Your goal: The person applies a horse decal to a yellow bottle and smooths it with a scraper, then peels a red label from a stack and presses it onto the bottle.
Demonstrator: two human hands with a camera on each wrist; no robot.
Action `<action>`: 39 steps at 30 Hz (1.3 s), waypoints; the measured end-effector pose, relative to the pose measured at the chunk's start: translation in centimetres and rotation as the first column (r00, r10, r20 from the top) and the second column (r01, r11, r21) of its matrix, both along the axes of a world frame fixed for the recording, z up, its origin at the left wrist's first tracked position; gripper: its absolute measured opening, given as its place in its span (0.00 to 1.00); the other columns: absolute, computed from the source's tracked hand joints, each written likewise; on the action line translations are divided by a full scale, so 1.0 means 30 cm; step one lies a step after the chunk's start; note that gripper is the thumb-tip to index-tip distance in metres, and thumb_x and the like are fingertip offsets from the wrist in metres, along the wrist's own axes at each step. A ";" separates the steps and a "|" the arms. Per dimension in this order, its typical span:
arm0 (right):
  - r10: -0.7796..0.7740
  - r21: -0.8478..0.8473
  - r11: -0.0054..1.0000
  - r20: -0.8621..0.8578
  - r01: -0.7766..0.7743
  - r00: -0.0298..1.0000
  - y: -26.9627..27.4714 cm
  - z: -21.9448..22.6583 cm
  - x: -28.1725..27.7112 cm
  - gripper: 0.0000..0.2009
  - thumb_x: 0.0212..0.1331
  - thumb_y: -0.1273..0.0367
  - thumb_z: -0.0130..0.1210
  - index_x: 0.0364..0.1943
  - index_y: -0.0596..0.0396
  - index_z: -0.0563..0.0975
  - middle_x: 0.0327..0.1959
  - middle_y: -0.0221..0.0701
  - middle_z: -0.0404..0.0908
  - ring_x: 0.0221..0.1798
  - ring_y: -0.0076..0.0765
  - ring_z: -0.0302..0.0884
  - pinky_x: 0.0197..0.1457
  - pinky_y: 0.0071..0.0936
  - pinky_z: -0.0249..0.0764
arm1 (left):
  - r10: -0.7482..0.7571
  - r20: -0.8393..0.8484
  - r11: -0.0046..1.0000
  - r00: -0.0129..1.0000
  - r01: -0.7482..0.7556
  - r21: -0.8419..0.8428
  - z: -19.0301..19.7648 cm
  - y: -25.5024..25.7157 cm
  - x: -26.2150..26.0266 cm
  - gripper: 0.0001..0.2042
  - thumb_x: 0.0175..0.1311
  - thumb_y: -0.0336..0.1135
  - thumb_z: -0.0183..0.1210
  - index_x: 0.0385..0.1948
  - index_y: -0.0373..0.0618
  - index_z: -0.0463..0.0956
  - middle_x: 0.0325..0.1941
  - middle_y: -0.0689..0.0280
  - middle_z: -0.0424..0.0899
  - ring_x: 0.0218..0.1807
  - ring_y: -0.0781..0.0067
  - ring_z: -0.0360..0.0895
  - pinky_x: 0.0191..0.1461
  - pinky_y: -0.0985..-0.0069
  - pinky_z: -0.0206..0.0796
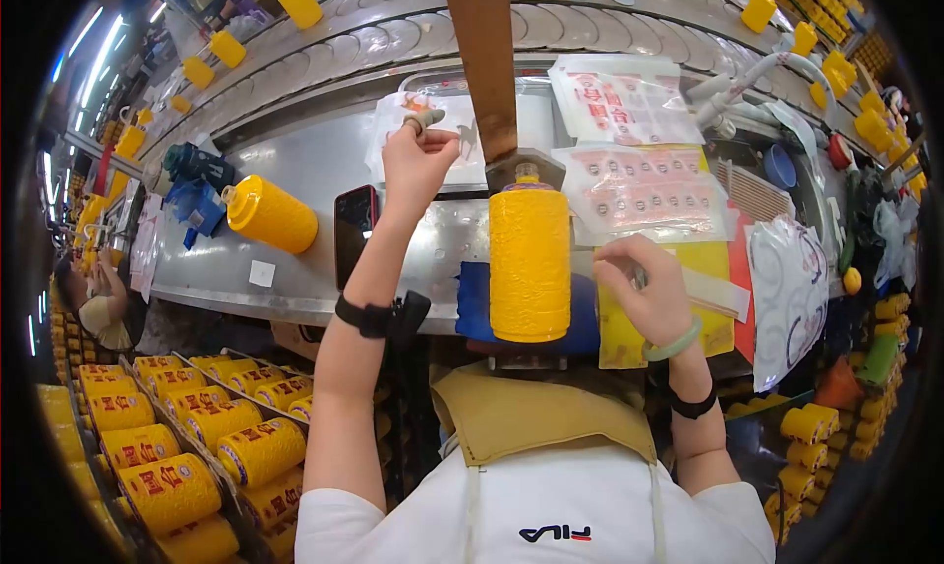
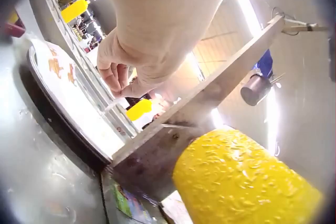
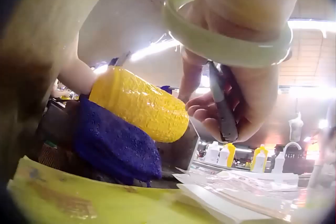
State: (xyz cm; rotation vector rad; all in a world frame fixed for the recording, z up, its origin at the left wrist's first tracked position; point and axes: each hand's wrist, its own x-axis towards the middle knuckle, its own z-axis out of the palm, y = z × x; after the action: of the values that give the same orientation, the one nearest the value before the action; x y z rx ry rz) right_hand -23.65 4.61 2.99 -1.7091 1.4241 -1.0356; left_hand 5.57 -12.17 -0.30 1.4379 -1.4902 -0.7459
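A yellow bottle (image 1: 529, 269) with a raised texture lies neck away from the body, between the two hands, by a dark blue cloth (image 3: 115, 142). The left hand (image 1: 418, 166) is over a tray (image 2: 68, 111) with a white sheet bearing orange-red prints. Its thumb and fingertips pinch a thin pale strip (image 2: 109, 107); one finger wears a pale finger cot (image 1: 425, 119). Right of the bottle, the right hand (image 1: 644, 287) curls round a dark, flat tool (image 3: 224, 106) with a grey edge, held against the palm. A pale bangle circles the right wrist.
A wooden post (image 1: 482, 62) rises beyond the bottle. Printed decal sheets (image 1: 644, 195) lie at right on a yellow sheet (image 1: 619, 343). A phone (image 1: 354, 225) and another yellow bottle (image 1: 270, 215) are at left. Crates of labelled bottles (image 1: 261, 453) stand lower left; a conveyor (image 1: 374, 48) runs behind.
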 end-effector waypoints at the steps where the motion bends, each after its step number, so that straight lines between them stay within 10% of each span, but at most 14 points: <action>1: 0.009 0.005 1.000 0.016 -0.009 1.000 -0.007 0.001 0.007 0.06 0.61 0.73 0.65 0.39 0.61 0.83 0.31 0.34 0.84 0.33 0.30 0.81 0.40 0.26 0.75 | -0.002 -0.086 1.000 0.996 0.002 0.000 0.022 0.040 -0.006 0.21 0.59 0.27 0.66 0.55 0.32 0.78 0.37 0.61 0.90 0.39 0.77 0.87 0.48 0.80 0.79; 7: 0.025 0.013 1.000 0.061 -0.026 0.998 -0.021 -0.030 0.023 0.07 0.60 0.72 0.66 0.39 0.61 0.83 0.32 0.37 0.85 0.33 0.32 0.81 0.40 0.28 0.75 | -0.052 -0.206 0.989 0.977 0.021 -0.149 0.150 0.276 -0.077 0.21 0.62 0.24 0.65 0.57 0.31 0.77 0.40 0.62 0.89 0.39 0.79 0.85 0.47 0.80 0.77; 10: 0.000 0.034 0.999 0.079 -0.003 0.997 -0.020 -0.038 0.032 0.07 0.62 0.72 0.65 0.39 0.62 0.83 0.31 0.37 0.85 0.33 0.32 0.81 0.40 0.28 0.75 | -0.055 0.113 0.956 0.992 0.085 -0.280 0.248 0.423 -0.177 0.19 0.60 0.22 0.65 0.55 0.38 0.80 0.37 0.62 0.89 0.37 0.75 0.85 0.44 0.76 0.75; 13: -0.030 0.079 0.997 0.106 0.021 0.994 -0.034 -0.084 0.027 0.08 0.66 0.70 0.61 0.42 0.61 0.83 0.31 0.35 0.84 0.34 0.28 0.80 0.41 0.27 0.75 | -0.164 0.205 0.917 0.965 0.226 -0.328 0.211 0.503 -0.267 0.20 0.59 0.24 0.69 0.55 0.39 0.80 0.40 0.56 0.86 0.38 0.56 0.85 0.42 0.68 0.76; 18: -0.149 0.241 0.969 0.385 0.056 0.911 -0.066 -0.111 0.022 0.13 0.74 0.66 0.53 0.53 0.57 0.80 0.32 0.28 0.81 0.36 0.22 0.76 0.43 0.24 0.73 | -0.301 0.243 0.891 0.922 0.363 -0.273 0.202 0.555 -0.261 0.20 0.58 0.28 0.71 0.53 0.36 0.80 0.42 0.53 0.82 0.43 0.53 0.82 0.48 0.66 0.76; 20: -0.147 0.292 0.956 0.493 -0.003 0.857 -0.087 -0.122 0.016 0.15 0.76 0.64 0.51 0.59 0.55 0.77 0.34 0.24 0.79 0.36 0.19 0.73 0.43 0.21 0.71 | -0.089 0.131 0.921 0.987 0.132 -0.367 0.196 0.537 -0.235 0.22 0.60 0.29 0.71 0.55 0.33 0.77 0.47 0.52 0.81 0.47 0.57 0.82 0.53 0.69 0.75; 21: -0.111 0.275 0.960 0.535 -0.049 0.838 -0.096 -0.139 0.020 0.17 0.76 0.62 0.53 0.63 0.53 0.75 0.35 0.23 0.78 0.37 0.16 0.70 0.42 0.18 0.68 | -0.069 0.123 0.971 0.990 0.095 -0.221 0.168 0.541 -0.206 0.27 0.68 0.29 0.64 0.67 0.34 0.68 0.69 0.53 0.76 0.67 0.63 0.74 0.69 0.63 0.65; 25: -0.095 0.379 0.917 0.508 -0.123 0.856 -0.113 -0.121 0.087 0.25 0.73 0.59 0.58 0.69 0.53 0.69 0.39 0.24 0.78 0.41 0.17 0.72 0.45 0.18 0.70 | -0.152 -0.497 0.970 0.854 0.226 0.093 0.085 0.476 -0.220 0.25 0.78 0.39 0.57 0.66 0.31 0.63 0.58 0.56 0.79 0.57 0.72 0.79 0.59 0.73 0.72; 29: -0.087 0.387 0.906 0.570 -0.174 0.817 -0.122 -0.089 0.149 0.27 0.71 0.59 0.61 0.68 0.56 0.68 0.39 0.24 0.79 0.42 0.17 0.73 0.46 0.19 0.71 | -0.090 -0.724 0.919 0.684 0.338 0.205 0.099 0.458 -0.230 0.24 0.78 0.38 0.56 0.69 0.37 0.62 0.61 0.60 0.78 0.59 0.74 0.78 0.62 0.74 0.72; 39: -0.062 0.357 0.918 0.562 -0.174 0.824 -0.109 -0.075 0.136 0.31 0.66 0.66 0.67 0.69 0.58 0.67 0.37 0.23 0.79 0.42 0.18 0.76 0.44 0.19 0.71 | -0.095 -0.844 0.876 0.527 0.447 0.180 0.050 0.463 -0.195 0.32 0.74 0.30 0.59 0.76 0.39 0.53 0.72 0.57 0.68 0.73 0.66 0.68 0.75 0.67 0.62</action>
State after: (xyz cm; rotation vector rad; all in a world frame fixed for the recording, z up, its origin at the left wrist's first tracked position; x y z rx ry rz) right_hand -19.56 1.35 0.75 -1.0210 1.0832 -1.0226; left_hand -0.27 1.71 1.20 0.8413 -0.8239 -1.7208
